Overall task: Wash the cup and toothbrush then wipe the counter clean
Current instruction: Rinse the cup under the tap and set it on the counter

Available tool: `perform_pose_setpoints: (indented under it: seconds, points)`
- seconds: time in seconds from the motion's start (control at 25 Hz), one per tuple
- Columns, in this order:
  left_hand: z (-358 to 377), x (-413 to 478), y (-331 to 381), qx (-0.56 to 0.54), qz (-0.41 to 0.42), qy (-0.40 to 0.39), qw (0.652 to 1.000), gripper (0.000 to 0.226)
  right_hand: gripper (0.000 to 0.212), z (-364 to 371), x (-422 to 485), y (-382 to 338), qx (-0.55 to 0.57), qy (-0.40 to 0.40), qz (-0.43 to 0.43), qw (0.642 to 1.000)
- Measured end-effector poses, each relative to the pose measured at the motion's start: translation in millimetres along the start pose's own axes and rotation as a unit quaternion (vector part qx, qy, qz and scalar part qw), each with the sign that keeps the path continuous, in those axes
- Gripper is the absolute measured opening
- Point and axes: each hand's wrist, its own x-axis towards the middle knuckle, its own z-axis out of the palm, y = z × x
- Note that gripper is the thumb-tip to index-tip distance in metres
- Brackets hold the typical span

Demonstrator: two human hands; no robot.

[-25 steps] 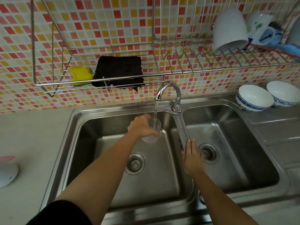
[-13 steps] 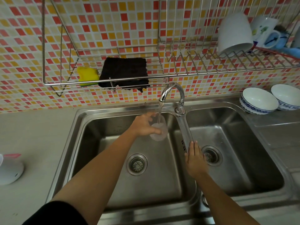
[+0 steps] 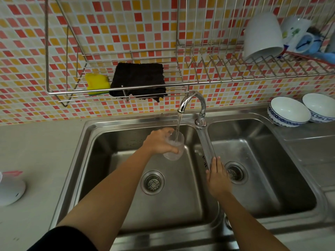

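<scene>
My left hand (image 3: 159,143) grips a clear plastic cup (image 3: 175,149) over the left basin of the steel double sink (image 3: 101,134). Water runs from the chrome tap (image 3: 193,103) straight into the cup. My right hand (image 3: 217,176) lies flat with straight fingers on the divider between the two basins and holds nothing. No toothbrush shows in this view. A dark cloth (image 3: 138,80) and a yellow sponge (image 3: 97,84) sit in the wire rack (image 3: 59,93) on the tiled wall above the sink.
Upturned white mugs (image 3: 262,36) hang in the dish rack at upper right. Two blue-rimmed bowls (image 3: 290,111) stand on the steel drainboard right of the sink. A white round object (image 3: 10,192) lies on the grey counter at the far left.
The cup has stayed under the running water while the view shifted slightly, so everything sits a little further right in the frame. My right hand has kept its place on the divider.
</scene>
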Motion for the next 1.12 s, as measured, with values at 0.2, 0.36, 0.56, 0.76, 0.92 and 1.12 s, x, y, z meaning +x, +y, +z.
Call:
perform_pose_setpoints:
  seconds: [0.2,0.36,0.56,0.76,0.92,1.12]
  points:
    - [3,-1,1,-0.007,0.0,0.002,1.0,0.081,0.06,1,0,1,-0.002,0.004,-0.002,1.0]
    - [4,-2,1,-0.033,-0.01,0.008,0.999,0.081,0.083,2,0,1,-0.006,0.009,-0.003,1.0]
    - [7,-10,4,-0.159,-0.026,0.02,0.987,0.077,0.07,1,2,1,-0.009,-0.002,0.003,1.0]
    - [32,-28,-24,-0.479,-0.177,0.091,0.855,0.068,0.062,0,0,0,-0.009,-0.008,0.007,1.0]
    - [45,-45,-55,-0.369,-0.195,0.123,0.9,0.073,0.059,0,2,0,-0.016,-0.019,0.004,1.0]
    - [53,-63,-90,-0.088,-0.186,0.119,0.971,0.091,0.06,1,2,1,-0.018,-0.014,0.002,1.0]
